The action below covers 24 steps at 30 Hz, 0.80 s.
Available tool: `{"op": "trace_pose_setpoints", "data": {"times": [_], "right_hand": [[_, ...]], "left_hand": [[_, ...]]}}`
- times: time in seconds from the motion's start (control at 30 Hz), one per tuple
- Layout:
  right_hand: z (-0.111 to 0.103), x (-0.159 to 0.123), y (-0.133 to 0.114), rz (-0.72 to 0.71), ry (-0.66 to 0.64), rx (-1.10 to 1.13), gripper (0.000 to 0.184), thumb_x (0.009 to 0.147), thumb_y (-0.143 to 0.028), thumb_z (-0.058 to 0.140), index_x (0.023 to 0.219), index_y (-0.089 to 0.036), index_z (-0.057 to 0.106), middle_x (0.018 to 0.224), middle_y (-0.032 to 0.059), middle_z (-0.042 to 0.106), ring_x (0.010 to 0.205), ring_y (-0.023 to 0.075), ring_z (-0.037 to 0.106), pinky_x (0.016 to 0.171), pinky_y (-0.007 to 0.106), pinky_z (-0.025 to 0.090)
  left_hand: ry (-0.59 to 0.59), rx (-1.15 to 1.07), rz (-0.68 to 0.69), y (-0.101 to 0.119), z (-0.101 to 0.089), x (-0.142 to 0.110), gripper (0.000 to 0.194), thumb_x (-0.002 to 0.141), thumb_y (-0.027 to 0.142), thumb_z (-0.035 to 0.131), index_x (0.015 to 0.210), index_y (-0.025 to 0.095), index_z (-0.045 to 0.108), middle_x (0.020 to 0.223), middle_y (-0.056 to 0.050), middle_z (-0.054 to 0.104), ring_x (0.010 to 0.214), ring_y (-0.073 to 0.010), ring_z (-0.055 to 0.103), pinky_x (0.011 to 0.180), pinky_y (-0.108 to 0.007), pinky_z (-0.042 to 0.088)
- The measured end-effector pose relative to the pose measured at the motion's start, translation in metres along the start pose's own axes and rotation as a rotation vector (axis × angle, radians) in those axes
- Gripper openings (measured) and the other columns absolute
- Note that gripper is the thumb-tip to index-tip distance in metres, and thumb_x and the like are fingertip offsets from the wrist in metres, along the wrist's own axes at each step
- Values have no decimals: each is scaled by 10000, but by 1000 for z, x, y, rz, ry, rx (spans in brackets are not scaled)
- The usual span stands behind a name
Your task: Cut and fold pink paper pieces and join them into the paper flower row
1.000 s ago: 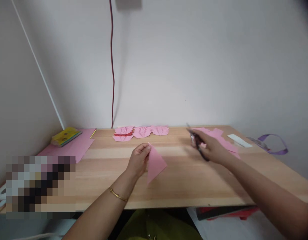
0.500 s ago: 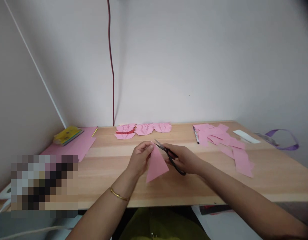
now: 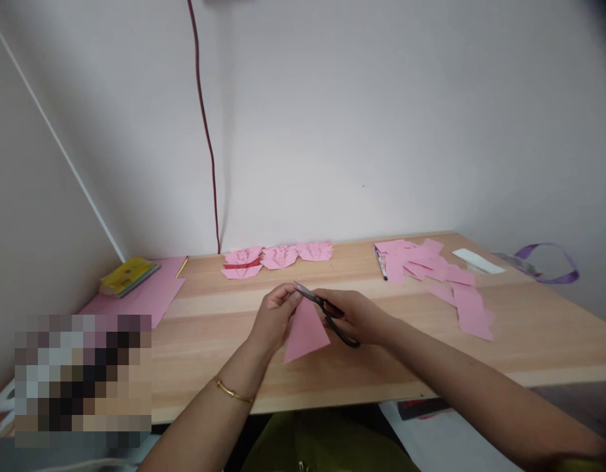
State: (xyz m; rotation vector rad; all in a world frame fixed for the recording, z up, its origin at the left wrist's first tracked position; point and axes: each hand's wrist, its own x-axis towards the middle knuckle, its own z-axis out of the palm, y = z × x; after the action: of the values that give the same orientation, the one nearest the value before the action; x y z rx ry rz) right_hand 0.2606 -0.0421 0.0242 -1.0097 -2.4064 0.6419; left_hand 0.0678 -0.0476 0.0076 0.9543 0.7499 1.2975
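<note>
Pale wall [image 3: 382,118] behind, w/ a dark red cord [image 3: 199,85] hanging L of ctr; wood-grain surface [image 3: 209,314] in front. L hand [image 3: 278,311], gold bangle [image 3: 233,393] on its wrist, has its grip pinched on the top corner of a pink paper triangle [image 3: 307,337], held nr mid-surface. R hand [image 3: 364,318] has its grip round black-handled scissors [image 3: 324,305], blades at that corner by the L fingertips; can't tell if they're apart. Far side, L of ctr: 3 pink paper cutouts [image 3: 279,257] in a row, 1 w/ a red strip [image 3: 241,263]. Far right: marker [image 3: 381,263] beside pink paper scraps [image 3: 467,308], then white strip [image 3: 479,261]. Far left: yellow pack [image 3: 128,276] on pink sheets [image 3: 158,298].
</note>
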Motion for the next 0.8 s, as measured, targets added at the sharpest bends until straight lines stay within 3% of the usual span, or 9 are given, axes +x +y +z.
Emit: {"op": "trace_pose_setpoints", "data": {"times": [0.23,0.63,0.8], "right_hand": [[1,1,3,18,13,-7,144,816,-293,559,914,-198,514,675,-35,488,593,108,398,569,220,273],[2,1,4,14,12,-19,143,810,-280,574,915,-195,526,680,-28,520,582,106,402,565,216,263],[3,1,7,23,15,-58,219,813,-297,594,1006,-204,550,700,-17,553,600,117,444,569,216,265]], "left_hand": [[5,36,17,-3,-1,1,156,683,274,767,761,166,687,809,-9,652,706,-108,569,667,-216,439],[33,63,9,-2,1,0,177,667,290,778,765,170,691,777,-10,652,668,-105,562,628,-211,429],[20,32,-21,-3,1,0,184,669,290,779,759,164,680,736,9,622,620,-82,535,587,-192,406]]}}
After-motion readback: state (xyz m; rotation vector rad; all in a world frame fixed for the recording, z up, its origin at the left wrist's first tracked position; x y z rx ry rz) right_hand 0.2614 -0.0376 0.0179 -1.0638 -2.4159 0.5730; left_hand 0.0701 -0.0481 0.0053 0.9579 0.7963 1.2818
